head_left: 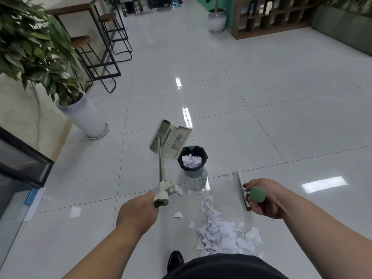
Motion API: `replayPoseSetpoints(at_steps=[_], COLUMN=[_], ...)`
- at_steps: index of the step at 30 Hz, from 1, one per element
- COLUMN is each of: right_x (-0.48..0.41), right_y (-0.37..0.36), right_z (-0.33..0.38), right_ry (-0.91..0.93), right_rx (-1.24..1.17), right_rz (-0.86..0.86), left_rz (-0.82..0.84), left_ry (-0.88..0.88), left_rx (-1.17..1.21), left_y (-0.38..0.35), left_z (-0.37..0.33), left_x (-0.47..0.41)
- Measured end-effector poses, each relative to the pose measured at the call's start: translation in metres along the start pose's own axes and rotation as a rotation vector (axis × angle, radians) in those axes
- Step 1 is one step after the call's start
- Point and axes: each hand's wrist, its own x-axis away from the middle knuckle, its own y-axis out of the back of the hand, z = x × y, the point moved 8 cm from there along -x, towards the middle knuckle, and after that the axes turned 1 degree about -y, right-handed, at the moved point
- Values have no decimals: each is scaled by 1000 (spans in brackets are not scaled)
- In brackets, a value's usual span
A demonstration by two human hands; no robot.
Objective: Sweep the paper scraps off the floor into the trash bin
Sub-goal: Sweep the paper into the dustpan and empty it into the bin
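My left hand (138, 211) grips the end of a long-handled dustpan (171, 138), whose white and green pan is tipped up just behind the trash bin (192, 161). The small teal bin has a black liner and holds crumpled white paper. My right hand (261, 198) holds the green end of the broom handle; the broom head (242, 190) sits on the floor right of the bin. A pile of white paper scraps (225, 236) lies on the tiles between my arms, with loose scraps trailing toward the bin.
A potted plant in a tall white pot (84, 115) stands at left. Bar stools (96, 57) and a high table are behind it. Another white planter (217, 20) and a wooden shelf unit (271, 17) line the far wall. My black shoe (175, 259) is near the pile.
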Motion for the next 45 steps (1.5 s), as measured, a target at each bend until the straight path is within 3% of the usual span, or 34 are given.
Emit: replayPoseSetpoints(at_steps=[10,17,21,26,36,42,45], right_x=[-52,-94,-99,-98,-142,-181,-190], right_y=[-1,-52,-92,-137,-168,-159,-141], right_z=[-10,8,3,-5,26,45,25], right_ry=[12,89,98,98,150,131,143], right_rx=[399,636,610,635,840,788,971], right_rz=[-88,-52,-19,75,-24,-135,-149], left_rz=[-79,3,33,74,93,117,163], left_ry=[504,746,817,847,786,783,757], left_rx=[330,367,366,359,350,362,367], left_y=[-12,-43,-53,-59,-65,-90,-105], left_z=[64,97,114,127,145,155,157], left_x=[61,112,120,114,90,81,76])
